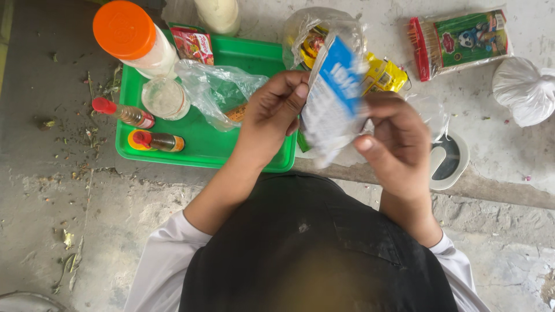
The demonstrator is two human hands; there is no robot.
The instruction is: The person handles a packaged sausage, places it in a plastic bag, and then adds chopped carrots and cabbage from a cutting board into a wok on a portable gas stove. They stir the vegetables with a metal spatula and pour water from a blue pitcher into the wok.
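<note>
**Both hands gripped a blue-and-white packet**

The left hand [269, 115] and the right hand [393, 144] were both closed on a small packet [329, 101], held up between them above the near edge of a green tray [254, 58]. The packet was blue across its upper part and white with fine print below, creased and blurred, so its finer details could not be made out. The left thumb and fingers pinched its left edge; the right thumb pressed its lower right corner. On the tray lay an orange-capped jar [136, 37], two small red-capped bottles [139, 127] and a clear plastic bag [217, 86]. A white bag [523, 89] sat well apart on the concrete floor [69, 202].
</note>
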